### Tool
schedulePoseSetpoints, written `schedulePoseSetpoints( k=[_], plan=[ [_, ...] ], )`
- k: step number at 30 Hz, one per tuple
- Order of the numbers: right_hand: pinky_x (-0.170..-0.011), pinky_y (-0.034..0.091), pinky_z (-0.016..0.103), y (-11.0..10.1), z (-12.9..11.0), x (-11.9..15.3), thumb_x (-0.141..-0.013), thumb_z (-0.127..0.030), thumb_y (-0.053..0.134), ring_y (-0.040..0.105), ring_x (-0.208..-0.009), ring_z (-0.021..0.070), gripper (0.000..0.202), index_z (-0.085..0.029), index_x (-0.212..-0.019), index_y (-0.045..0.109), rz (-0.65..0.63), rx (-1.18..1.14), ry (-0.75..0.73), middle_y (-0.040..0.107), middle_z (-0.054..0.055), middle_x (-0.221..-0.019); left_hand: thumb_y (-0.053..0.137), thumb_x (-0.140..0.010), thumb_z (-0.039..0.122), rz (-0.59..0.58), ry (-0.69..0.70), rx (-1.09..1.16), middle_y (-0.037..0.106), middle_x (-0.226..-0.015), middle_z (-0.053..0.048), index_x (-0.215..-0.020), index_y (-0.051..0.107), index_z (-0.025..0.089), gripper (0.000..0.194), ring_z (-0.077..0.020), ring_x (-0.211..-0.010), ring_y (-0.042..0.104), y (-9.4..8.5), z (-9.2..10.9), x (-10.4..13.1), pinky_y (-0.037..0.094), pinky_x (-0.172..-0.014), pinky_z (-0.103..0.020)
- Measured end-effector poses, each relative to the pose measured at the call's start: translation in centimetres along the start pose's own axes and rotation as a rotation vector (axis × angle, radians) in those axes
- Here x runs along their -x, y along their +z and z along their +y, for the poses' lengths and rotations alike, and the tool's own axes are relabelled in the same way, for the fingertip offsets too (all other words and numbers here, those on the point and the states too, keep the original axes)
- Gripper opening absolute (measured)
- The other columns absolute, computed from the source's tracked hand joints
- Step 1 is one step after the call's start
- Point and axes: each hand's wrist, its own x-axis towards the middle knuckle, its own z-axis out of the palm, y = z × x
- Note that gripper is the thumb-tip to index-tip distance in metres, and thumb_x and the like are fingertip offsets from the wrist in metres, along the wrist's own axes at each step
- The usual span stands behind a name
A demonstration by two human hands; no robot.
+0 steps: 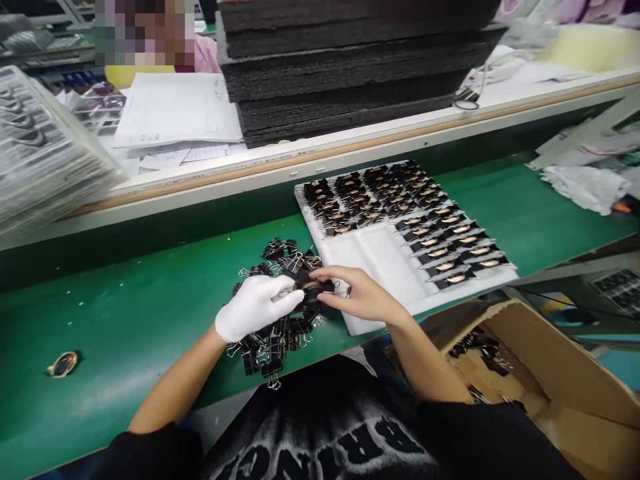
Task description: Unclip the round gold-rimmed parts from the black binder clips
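Observation:
My left hand [260, 303], in a white glove, is closed, with thumb and fingers pinching a small tan-edged piece [313, 286]. My bare right hand [357, 291] is closed on a black binder clip [327, 287] at that same piece; the fingers partly cover both. A heap of loose black binder clips [273, 353] with silver wire handles lies under and around my left hand. Just right of my hands is a white tray [345, 253], bearing rows of binder clips [395, 190] clamped around tan oval pieces. One loose oval piece [65, 365], tan with a dark middle, rests at the far left.
A cardboard box [565, 360] with more binder clips inside stands open at the lower right. Black foam sheets [345, 73] are stacked on the shelf behind the green table [150, 300]. Clear plastic trays [45, 153] are piled at left. A person sits across.

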Motion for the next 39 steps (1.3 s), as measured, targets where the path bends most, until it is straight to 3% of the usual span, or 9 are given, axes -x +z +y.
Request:
schedulePoseSetpoints(
  k=[4, 7, 12, 15, 18, 21, 27, 31, 39],
  plan=[
    [-0.099, 0.054, 0.036, -0.9, 1.5, 1.7, -0.080, -0.051, 0.088, 0.070, -0.112, 0.0239, 0.080, -0.024, -0.149, 0.059, -0.269, -0.309, -0.262, 0.073, 0.010, -0.125, 0.046, -0.103, 0.055, -0.280, -0.184, 0.465, 0.063, -0.062, 0.001, -0.079, 0.059, 0.019, 0.046, -0.0106, -0.052, 0.055, 0.0, 1.1, 0.7, 0.041, -0.056, -0.024],
    [-0.100, 0.052, 0.036, 0.1, 2.3, 2.0, -0.070, -0.062, 0.091, 0.066, -0.112, 0.0231, 0.094, -0.026, -0.151, 0.059, -0.280, -0.580, -0.523, 0.070, 0.011, -0.126, 0.047, -0.100, 0.067, -0.458, -0.328, 0.885, 0.063, -0.055, -0.001, -0.079, 0.061, 0.017, 0.056, -0.0103, -0.040, 0.052, 0.6, 1.8, 1.0, 0.041, -0.045, -0.023],
    [-0.094, 0.052, 0.036, 3.9, 0.2, 0.7, -0.089, -0.037, 0.083, 0.061, -0.106, 0.0187, 0.025, -0.029, -0.113, 0.081, 0.199, -0.479, -0.639, 0.064, 0.007, -0.111, 0.055, -0.092, 0.076, -0.598, -0.474, 1.192, 0.053, -0.044, -0.001, -0.066, 0.060, 0.016, 0.066, -0.0105, -0.032, 0.045, 3.1, 2.6, 1.1, 0.035, -0.034, -0.023],
    [-0.094, 0.056, 0.040, 4.0, -1.2, 0.1, -0.097, -0.031, 0.074, 0.066, -0.106, 0.0211, 0.009, -0.024, -0.097, 0.079, 0.184, -0.446, -0.718, 0.073, 0.008, -0.099, 0.053, -0.092, 0.079, -0.570, -0.476, 1.147, 0.060, -0.050, -0.003, -0.075, 0.063, 0.016, 0.065, -0.0115, -0.035, 0.050, 3.5, 2.8, 1.3, 0.034, -0.035, -0.022],
    [-0.092, 0.059, 0.043, 0.6, -1.6, 0.3, -0.099, -0.028, 0.070, 0.071, -0.109, 0.0239, 0.011, -0.022, -0.106, 0.075, 0.111, -0.424, -0.738, 0.078, 0.009, -0.099, 0.042, -0.099, 0.075, -0.449, -0.298, 0.993, 0.073, -0.071, -0.006, -0.104, 0.070, 0.017, 0.065, -0.0110, -0.046, 0.058, 1.8, 2.2, 2.0, 0.042, -0.046, -0.023],
    [-0.092, 0.058, 0.044, -5.9, -0.9, 0.8, -0.097, -0.020, 0.068, 0.072, -0.107, 0.0227, 0.021, -0.024, -0.117, 0.073, 0.167, -0.107, -0.657, 0.078, 0.006, -0.108, 0.039, -0.103, 0.070, -0.120, -0.273, 0.820, 0.072, -0.076, -0.006, -0.121, 0.071, 0.017, 0.064, -0.0108, -0.051, 0.057, -1.1, 0.1, 3.1, 0.045, -0.052, -0.025],
    [-0.102, 0.029, 0.055, -16.9, 3.7, -0.6, -0.099, -0.026, 0.053, 0.062, -0.112, 0.0319, 0.023, -0.020, -0.105, 0.074, 0.162, 0.961, -0.071, 0.076, 0.011, -0.109, 0.051, -0.100, 0.064, 0.482, -0.463, 0.605, 0.068, -0.074, -0.005, -0.103, 0.077, 0.016, 0.054, -0.0130, -0.055, 0.055, -3.8, -7.1, 5.4, 0.046, -0.051, -0.026],
    [-0.090, 0.024, 0.046, -17.9, 7.8, -2.2, -0.096, -0.020, 0.048, 0.057, -0.105, 0.0289, 0.025, -0.018, -0.096, 0.073, -0.098, 1.164, 0.056, 0.076, 0.013, -0.106, 0.051, -0.101, 0.061, 0.724, -0.534, 0.536, 0.066, -0.071, -0.004, -0.096, 0.075, 0.014, 0.053, -0.0115, -0.052, 0.052, -1.7, -11.4, 6.0, 0.042, -0.050, -0.025],
    [-0.087, 0.023, 0.043, -17.3, 10.5, -2.3, -0.101, -0.027, 0.046, 0.060, -0.108, 0.0286, 0.030, -0.019, -0.108, 0.074, -0.120, 1.082, 0.048, 0.076, 0.013, -0.118, 0.048, -0.102, 0.061, 0.816, -0.558, 0.536, 0.064, -0.065, -0.003, -0.096, 0.075, 0.012, 0.055, -0.0100, -0.048, 0.051, -0.2, -13.6, 5.9, 0.042, -0.050, -0.024]
  ],
)
